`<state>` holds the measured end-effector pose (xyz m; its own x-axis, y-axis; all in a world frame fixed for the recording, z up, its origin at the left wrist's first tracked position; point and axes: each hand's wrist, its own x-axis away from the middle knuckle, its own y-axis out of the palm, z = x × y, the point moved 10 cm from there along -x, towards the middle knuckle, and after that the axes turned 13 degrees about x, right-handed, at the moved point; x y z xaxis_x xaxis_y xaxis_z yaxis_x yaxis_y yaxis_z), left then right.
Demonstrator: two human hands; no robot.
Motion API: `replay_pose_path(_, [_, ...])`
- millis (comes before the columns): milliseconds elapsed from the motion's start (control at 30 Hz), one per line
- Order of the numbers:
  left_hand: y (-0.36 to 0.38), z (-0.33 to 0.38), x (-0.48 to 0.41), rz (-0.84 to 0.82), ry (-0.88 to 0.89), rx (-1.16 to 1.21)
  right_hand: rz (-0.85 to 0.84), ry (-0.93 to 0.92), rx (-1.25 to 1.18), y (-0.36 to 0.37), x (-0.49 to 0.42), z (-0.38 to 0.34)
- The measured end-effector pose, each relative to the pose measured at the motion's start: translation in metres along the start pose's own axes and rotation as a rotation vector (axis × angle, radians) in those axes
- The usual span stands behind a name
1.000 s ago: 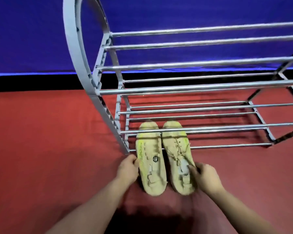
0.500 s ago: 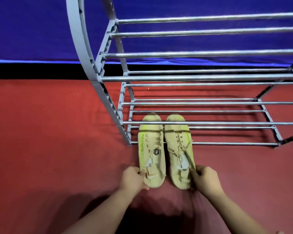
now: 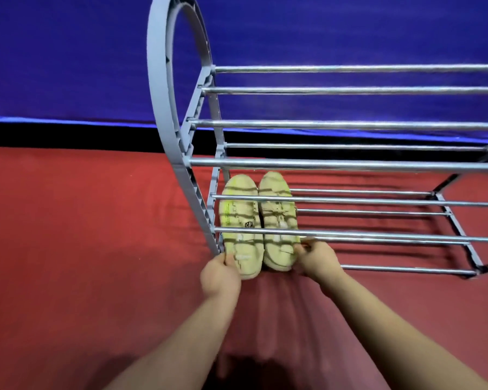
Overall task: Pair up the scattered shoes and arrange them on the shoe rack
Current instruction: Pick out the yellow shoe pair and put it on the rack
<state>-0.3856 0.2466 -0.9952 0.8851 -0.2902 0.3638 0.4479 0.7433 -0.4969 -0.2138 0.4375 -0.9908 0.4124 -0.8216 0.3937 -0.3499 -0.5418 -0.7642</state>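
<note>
1 pair of yellow shoes (image 3: 258, 220) sits at the shoe rack's (image 3: 350, 164) left end, bottom tier; left hand (image 3: 220, 273) and right hand (image 3: 317, 256) pinch the heels; no other shoes visible

Scene evenly bright, colours saturated. Light from above: shoe rack (image 3: 350, 164) bars throw dark stripes across pale shoes (image 3: 258, 220) and red floor (image 3: 82, 235) behind. Soft dark shadow on floor at bottom centre between forearms. Thin glare lines along chrome bars. Wide-angle bend: rack's grey side frame bows. Overall slightly soft; forearms near lower edge blurred.
</note>
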Motion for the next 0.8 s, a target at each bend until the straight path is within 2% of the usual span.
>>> replay_pose_path(100, [0.000,-0.013,0.005,0.035,-0.090,-0.017,-0.024,0.072,-0.124,0.011,0.006,0.003])
replay_pose_path(267, [0.024,-0.037,0.008,-0.077,-0.378,0.482,-0.038,0.207,-0.337,0.018,0.013,0.016])
replay_pose_path(333, [0.025,-0.036,0.009,-0.071,-0.396,0.538,-0.031,0.219,-0.348,0.018,0.012,0.015])
replay_pose_path(467, [0.019,-0.030,0.010,-0.023,-0.393,0.556,-0.010,0.133,-0.214,0.015,0.006,0.006])
replay_pose_path(800, [0.007,-0.027,0.013,0.117,-0.391,0.671,0.102,0.062,-0.331,0.008,0.018,0.023])
